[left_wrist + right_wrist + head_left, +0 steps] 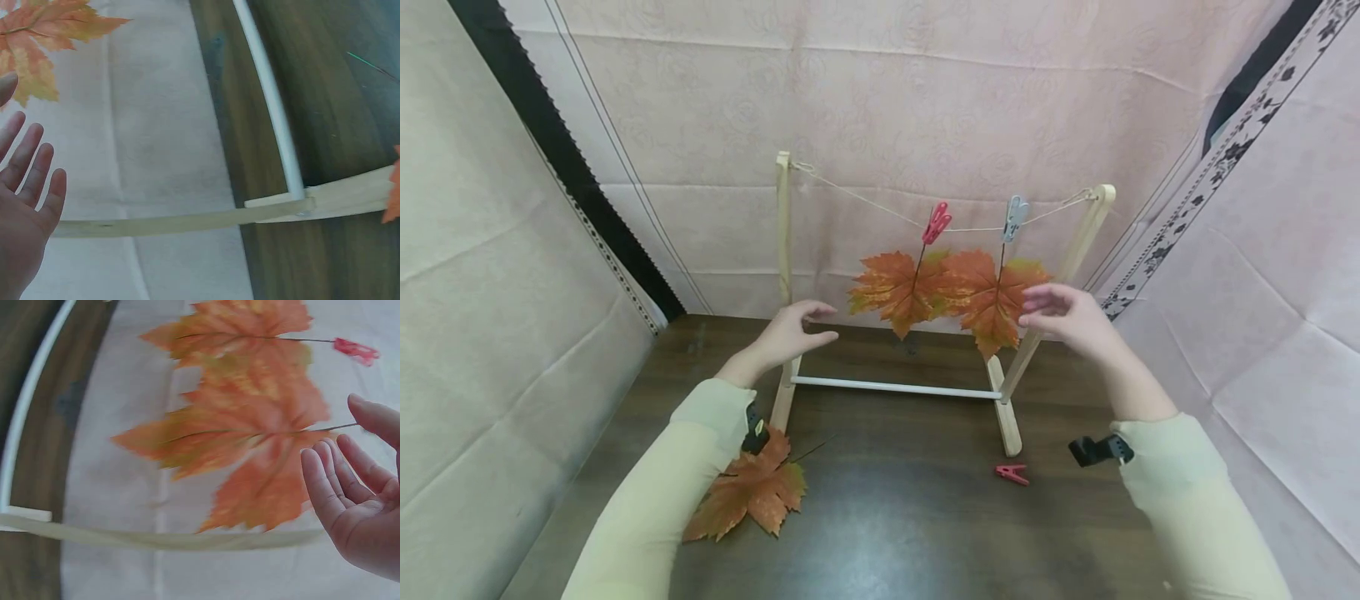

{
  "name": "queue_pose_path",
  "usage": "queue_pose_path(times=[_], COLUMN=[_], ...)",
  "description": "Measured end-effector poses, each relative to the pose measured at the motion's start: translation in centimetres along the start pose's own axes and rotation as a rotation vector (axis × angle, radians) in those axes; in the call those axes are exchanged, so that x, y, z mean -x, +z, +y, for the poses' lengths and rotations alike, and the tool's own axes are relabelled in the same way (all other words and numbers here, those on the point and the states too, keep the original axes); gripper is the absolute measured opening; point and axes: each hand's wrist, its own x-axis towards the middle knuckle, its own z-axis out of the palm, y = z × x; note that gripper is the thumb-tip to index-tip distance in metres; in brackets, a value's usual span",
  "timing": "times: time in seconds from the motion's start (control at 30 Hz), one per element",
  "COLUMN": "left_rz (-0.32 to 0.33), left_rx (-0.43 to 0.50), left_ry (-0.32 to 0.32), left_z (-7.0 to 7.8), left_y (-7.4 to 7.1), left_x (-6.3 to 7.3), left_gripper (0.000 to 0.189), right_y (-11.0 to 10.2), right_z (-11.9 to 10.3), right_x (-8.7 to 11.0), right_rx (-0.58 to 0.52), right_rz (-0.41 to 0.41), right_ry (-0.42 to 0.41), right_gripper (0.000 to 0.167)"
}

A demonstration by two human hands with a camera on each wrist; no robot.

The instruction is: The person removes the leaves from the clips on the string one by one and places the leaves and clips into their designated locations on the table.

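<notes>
Two orange maple leaves hang by their stems from a string (865, 198). A red clothespin (937, 223) holds the left leaf (895, 287), and a pale blue clothespin (1015, 218) holds the right leaf (992, 300). My right hand (1067, 317) is beside the right leaf's edge, fingers loosely bent and gripping nothing; whether it touches the leaf I cannot tell. My left hand (790, 333) is near the rack's left post (785, 233), thumb and fingers apart and holding nothing. In the left wrist view the left hand's fingers (39, 165) are spread.
A wooden rack with a white crossbar (895, 386) carries the string. On the dark table, another maple leaf (760, 487) lies at the front left, partly under my left sleeve. A red clothespin (1012, 474) lies near the rack's right foot (1007, 421). Pale cloth walls surround the table.
</notes>
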Motion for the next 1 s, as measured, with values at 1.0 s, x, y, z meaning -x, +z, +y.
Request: queue_pose_path(times=[1.0], left_rz=[0.066], left_rx=[0.166], left_ry=[0.062], left_z=[6.3], left_y=[-1.4], left_x=[-7.3], left_gripper=[0.047], right_y=[-0.4], right_z=[-12.3], right_x=[-5.9], right_rx=[-0.03], right_rz=[0.06], right_ry=[-0.062], right_gripper=[0.052])
